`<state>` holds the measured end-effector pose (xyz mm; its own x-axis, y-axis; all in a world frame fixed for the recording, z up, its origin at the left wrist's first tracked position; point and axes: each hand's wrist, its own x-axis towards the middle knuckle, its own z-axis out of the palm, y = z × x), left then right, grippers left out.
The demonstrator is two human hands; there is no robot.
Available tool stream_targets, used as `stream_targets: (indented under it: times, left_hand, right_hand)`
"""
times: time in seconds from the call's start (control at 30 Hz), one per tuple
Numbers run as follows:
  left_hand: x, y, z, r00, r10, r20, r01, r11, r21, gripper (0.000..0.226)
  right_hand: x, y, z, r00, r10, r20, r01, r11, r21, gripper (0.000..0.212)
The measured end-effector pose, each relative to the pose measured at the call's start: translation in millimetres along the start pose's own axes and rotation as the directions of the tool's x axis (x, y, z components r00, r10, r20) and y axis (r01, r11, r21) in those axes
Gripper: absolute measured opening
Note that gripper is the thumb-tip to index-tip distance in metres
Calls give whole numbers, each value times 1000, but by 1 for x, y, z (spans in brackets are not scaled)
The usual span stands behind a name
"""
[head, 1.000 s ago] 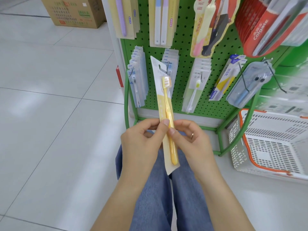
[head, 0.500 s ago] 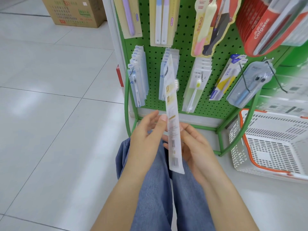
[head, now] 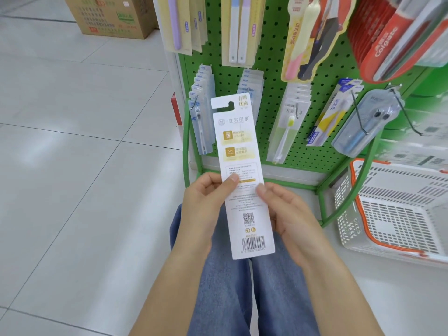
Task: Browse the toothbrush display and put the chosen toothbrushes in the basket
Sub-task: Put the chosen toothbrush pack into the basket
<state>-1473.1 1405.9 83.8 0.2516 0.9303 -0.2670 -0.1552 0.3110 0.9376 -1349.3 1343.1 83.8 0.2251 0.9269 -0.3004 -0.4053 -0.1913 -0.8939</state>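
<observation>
We see one toothbrush pack held upright between both hands, above the lap and in front of the green pegboard display. A second ago its front faced us, showing a yellow brush; half a second ago it stood edge-on; now its printed back faces us, with a code square and a barcode near the bottom. We judge that the pack is being inspected, not yet chosen.

The left hand pinches the pack's left edge, thumb on the card. The right hand grips the right edge with its thumb; its other fingers lie behind the card, largely hidden.

The basket, white with an orange rim, stands on the floor to the right, well apart from the pack; the part in view holds nothing.

Counts: two hands, one pack in hand, one basket, one cardboard box on the floor at upper left. On the lower row we count five hanging groups of packs; the number of packs within each group cannot be told.
</observation>
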Motion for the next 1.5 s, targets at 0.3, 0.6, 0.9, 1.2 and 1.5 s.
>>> stream_targets:
  times: [0.3, 0.6, 0.9, 1.2, 1.5]
  left_hand:
    - [-5, 13, 7, 979, 201, 20, -202, 978, 56, 14]
    - [-2, 29, 13, 949, 307, 68, -313, 945, 98, 25]
    - [9, 30, 67, 964, 205, 168, -219, 973, 70, 13]
    - [26, -87, 221, 848, -232, 477, 44, 927, 372, 9]
    - [47, -159, 277, 774, -448, 447, 50, 747, 663, 12]
  right_hand:
    - [-1, 6, -5, 998, -63, -16, 61, 996, -68, 22]
    - [-2, 9, -9, 999, -39, -3, 39, 995, -89, 21]
    - [-22, -21, -52, 993, -67, -102, 66, 998, -9, 22]
    - [-82, 4, -215, 880, 29, -474, -51, 998, -34, 47]
    - [-33, 26, -369, 532, 142, -835, -354, 933, -67, 26]
